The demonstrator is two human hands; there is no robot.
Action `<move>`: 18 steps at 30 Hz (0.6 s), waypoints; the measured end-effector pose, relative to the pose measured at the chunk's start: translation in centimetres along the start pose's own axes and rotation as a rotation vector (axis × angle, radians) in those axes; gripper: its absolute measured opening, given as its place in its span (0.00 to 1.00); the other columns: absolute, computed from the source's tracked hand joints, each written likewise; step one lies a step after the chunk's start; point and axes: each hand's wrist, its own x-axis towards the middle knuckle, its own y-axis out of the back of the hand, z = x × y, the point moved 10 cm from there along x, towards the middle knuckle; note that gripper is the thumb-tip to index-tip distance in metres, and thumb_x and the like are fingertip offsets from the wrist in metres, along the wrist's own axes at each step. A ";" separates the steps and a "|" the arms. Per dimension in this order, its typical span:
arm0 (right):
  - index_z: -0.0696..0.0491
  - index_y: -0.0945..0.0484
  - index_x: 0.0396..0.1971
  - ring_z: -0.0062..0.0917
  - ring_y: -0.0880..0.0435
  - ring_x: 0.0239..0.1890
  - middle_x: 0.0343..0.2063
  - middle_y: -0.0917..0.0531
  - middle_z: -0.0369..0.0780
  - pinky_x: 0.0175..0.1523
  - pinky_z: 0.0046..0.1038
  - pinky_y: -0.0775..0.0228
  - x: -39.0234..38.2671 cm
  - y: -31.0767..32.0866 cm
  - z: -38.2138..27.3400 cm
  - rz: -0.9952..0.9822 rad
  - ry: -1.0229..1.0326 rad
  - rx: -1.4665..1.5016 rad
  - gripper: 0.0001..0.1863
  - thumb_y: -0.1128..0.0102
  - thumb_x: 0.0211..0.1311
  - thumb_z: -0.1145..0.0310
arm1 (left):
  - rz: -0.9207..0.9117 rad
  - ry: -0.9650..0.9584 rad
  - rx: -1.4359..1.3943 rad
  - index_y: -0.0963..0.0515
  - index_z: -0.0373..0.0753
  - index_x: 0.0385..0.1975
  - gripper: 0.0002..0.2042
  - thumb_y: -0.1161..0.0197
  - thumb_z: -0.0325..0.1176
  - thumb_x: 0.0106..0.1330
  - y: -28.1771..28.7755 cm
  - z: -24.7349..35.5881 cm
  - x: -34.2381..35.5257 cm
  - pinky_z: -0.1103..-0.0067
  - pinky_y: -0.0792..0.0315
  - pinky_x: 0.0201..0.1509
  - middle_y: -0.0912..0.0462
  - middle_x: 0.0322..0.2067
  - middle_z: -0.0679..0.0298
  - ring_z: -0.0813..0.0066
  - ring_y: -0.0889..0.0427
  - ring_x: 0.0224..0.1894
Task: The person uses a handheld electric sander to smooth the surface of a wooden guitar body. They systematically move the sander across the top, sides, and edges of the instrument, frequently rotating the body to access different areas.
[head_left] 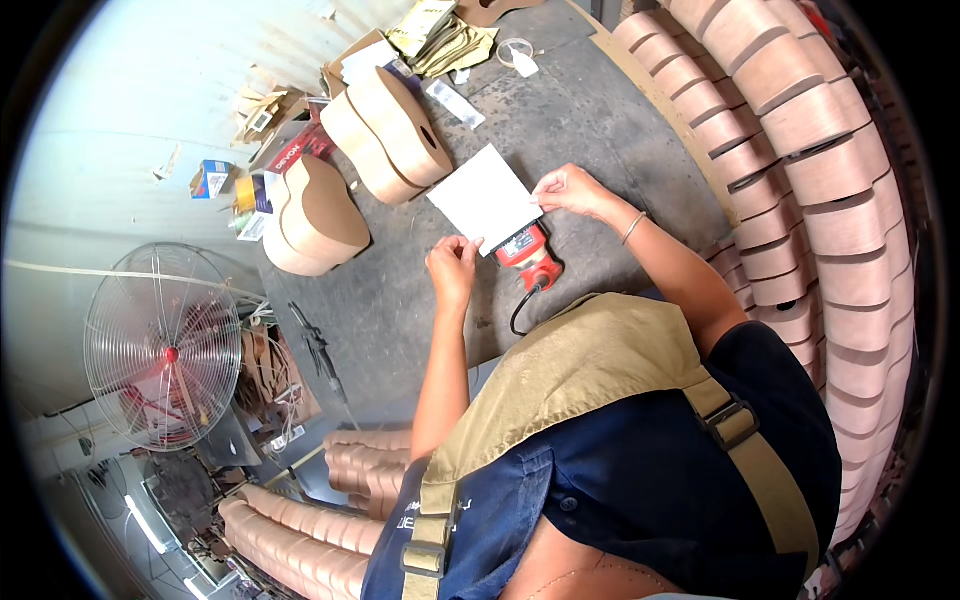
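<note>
Between my two hands is a white square sheet point(484, 198), held over the workbench. My left hand point(452, 268) pinches its near left corner, fingers curled together. My right hand point(570, 192) grips the right corner between thumb and fingertips. Just below the sheet, a red handheld power sander point(528, 257) lies on the bench, its front end partly hidden by the sheet. A black cord point(517, 312) runs from it toward my apron.
Unfinished wooden guitar bodies point(390, 137) stand at the bench's left side, beside boxes point(300, 147) and yellow packets point(440, 42). A clear plastic packet point(455, 104) lies farther back. Long rows of guitar bodies point(835, 180) line the right. A caged fan point(165, 345) stands left, near an air gun point(316, 348).
</note>
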 end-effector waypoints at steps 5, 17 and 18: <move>0.64 0.09 0.46 0.25 0.07 0.45 0.41 0.06 0.44 0.54 0.29 0.11 -0.6 0.5 -0.9 0.020 0.019 0.014 0.13 0.23 0.71 0.68 | -0.004 0.008 -0.012 0.16 0.29 0.25 0.17 0.20 0.37 0.68 -0.7 0.2 0.2 0.72 0.25 0.33 0.16 0.21 0.59 0.74 0.22 0.23; 0.63 0.09 0.45 0.26 0.07 0.44 0.41 0.06 0.45 0.53 0.29 0.10 -0.4 -0.3 -0.6 0.004 0.032 0.033 0.12 0.23 0.70 0.70 | -0.027 0.067 -0.031 0.15 0.31 0.34 0.13 0.20 0.34 0.69 -1.0 -1.5 -0.1 0.74 0.24 0.33 0.16 0.21 0.61 0.76 0.20 0.23; 0.63 0.09 0.45 0.25 0.07 0.45 0.41 0.06 0.44 0.54 0.29 0.10 -0.4 -0.2 -0.5 0.009 0.027 0.020 0.12 0.23 0.71 0.70 | -0.018 0.110 -0.047 0.16 0.32 0.39 0.12 0.21 0.33 0.69 -0.9 -1.3 -0.1 0.73 0.23 0.36 0.15 0.25 0.59 0.73 0.18 0.27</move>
